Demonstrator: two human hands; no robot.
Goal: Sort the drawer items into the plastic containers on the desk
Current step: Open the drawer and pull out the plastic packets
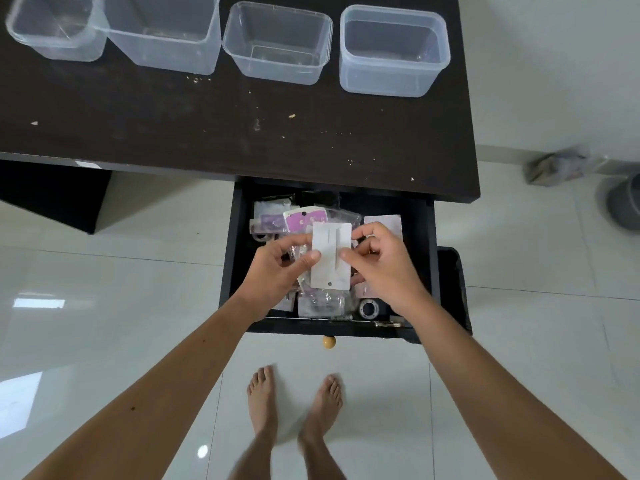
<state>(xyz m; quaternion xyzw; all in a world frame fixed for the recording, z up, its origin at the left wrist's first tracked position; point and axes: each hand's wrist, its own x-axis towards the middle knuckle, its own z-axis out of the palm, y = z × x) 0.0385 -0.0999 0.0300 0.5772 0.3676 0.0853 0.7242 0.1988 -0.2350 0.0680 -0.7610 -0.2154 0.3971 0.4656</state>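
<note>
A white card packet [330, 258] is held above the open black drawer [424, 244]. My left hand [280, 268] pinches its left edge with thumb and fingers, along with some clear plastic bags. My right hand [379, 265] pinches its right edge. The drawer holds purple-and-white packets [303, 218], clear bags [320, 304] and a small round metal part [367, 308]. Several clear plastic containers stand in a row at the back of the dark desk [207, 133]: one far left [55, 29], a larger one [166, 32], a third [277, 43] and a fourth at the right [393, 51].
The drawer's wooden knob [329, 342] points at my bare feet [294, 403] on the white tiled floor. A grey bin [623, 202] and a bagged object [557, 166] lie on the floor to the right. Crumbs dot the desk top.
</note>
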